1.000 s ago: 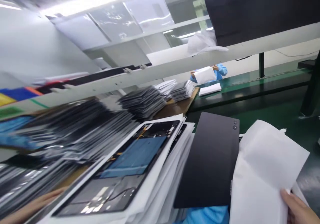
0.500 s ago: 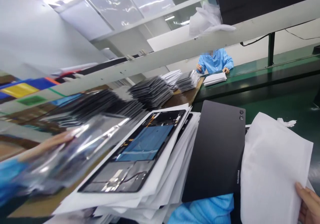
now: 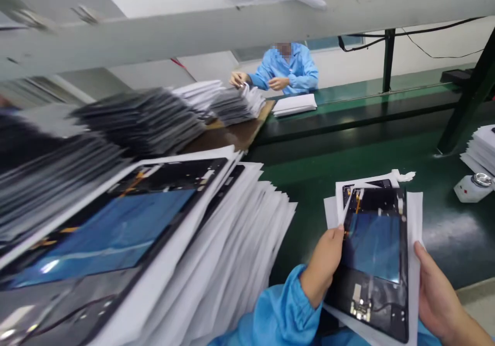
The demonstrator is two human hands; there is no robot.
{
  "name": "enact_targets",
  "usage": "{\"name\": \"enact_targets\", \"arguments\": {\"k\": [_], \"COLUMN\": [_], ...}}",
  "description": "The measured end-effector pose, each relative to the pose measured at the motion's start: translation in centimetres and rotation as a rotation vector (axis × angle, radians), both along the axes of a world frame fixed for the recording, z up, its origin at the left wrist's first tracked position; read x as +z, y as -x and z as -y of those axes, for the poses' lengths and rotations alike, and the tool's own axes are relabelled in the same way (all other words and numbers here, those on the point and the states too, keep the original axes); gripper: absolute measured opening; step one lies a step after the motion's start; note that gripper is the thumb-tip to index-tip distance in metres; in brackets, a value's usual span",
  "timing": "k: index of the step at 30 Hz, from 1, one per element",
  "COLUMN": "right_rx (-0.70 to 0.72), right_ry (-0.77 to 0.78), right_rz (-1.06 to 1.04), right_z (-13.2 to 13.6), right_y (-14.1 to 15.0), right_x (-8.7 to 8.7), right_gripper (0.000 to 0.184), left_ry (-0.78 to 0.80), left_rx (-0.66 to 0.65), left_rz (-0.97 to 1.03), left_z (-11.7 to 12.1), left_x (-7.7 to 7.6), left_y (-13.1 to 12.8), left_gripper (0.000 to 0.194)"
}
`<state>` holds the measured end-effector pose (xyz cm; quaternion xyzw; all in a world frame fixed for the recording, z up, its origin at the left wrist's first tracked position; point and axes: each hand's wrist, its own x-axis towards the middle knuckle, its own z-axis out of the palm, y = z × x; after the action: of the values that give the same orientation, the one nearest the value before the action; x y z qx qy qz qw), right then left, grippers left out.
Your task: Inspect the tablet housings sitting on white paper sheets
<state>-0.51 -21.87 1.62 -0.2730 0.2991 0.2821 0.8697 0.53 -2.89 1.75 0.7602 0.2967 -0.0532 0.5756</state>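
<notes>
My left hand (image 3: 323,261) is closed on the left edge of an opened tablet housing (image 3: 373,245), inner side up, with a blue panel, an orange flex cable and small parts showing. A folded corner of white paper rises by its thumb. Closed on the right edge of a white paper sheet (image 3: 414,222) under the housing is my right hand (image 3: 436,289), its thumb on top and its other fingers mostly hidden. To the left, another opened tablet housing (image 3: 116,227) lies atop a tall stack of housings and white sheets (image 3: 232,248).
Dark stacked panels (image 3: 143,116) stand at the far left. Across the green bench (image 3: 301,165), a co-worker in a blue smock (image 3: 292,70) handles papers beside a white stack (image 3: 294,103). At right are a small white dispenser (image 3: 474,187) and more sheets (image 3: 481,150). An overhead beam (image 3: 174,34) crosses above.
The held tablet housing has turned from its dark outer back to its inner side, over the white paper. The view has swung right. A blurred hand with clear bags is out of view.
</notes>
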Motion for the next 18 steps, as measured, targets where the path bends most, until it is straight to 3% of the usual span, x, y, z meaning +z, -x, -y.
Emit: {"name": "enact_targets", "arguments": {"k": [2,4,7,9,13,15,18], "right_rx": [0.008,0.020,0.054,0.060,0.061,0.055,0.036], "right_ry": [0.039,0.110,0.167,0.183,0.185,0.171,0.136], "right_rz": [0.036,0.065,0.064,0.043,0.035,0.045,0.071], "right_z": [0.0,0.2,0.5,0.6,0.6,0.4,-0.1], "right_y": [0.1,0.0,-0.3,-0.5,-0.7,-0.7,-0.7], "right_x": [0.1,0.4,0.9,1.2,1.0,0.8,0.8], "right_gripper": [0.070,0.073,0.070,0.067,0.065,0.065,0.063], "left_ry": [-0.051,0.012,0.360,0.587,0.747,0.792,0.812], "left_rx": [-0.041,-0.062,-0.088,-0.133,-0.175,-0.158,-0.101], "left_rz": [-0.031,0.010,0.064,-0.060,-0.381,-0.377,-0.303], "left_z": [0.2,0.0,-1.0,-1.9,-3.4,-3.2,-1.8], "left_x": [0.0,0.6,1.7,2.1,1.2,0.5,0.1], "left_y": [0.3,0.7,2.1,4.0,9.0,10.7,11.0], "left_gripper": [0.044,0.042,0.041,0.046,0.068,0.069,0.062]}}
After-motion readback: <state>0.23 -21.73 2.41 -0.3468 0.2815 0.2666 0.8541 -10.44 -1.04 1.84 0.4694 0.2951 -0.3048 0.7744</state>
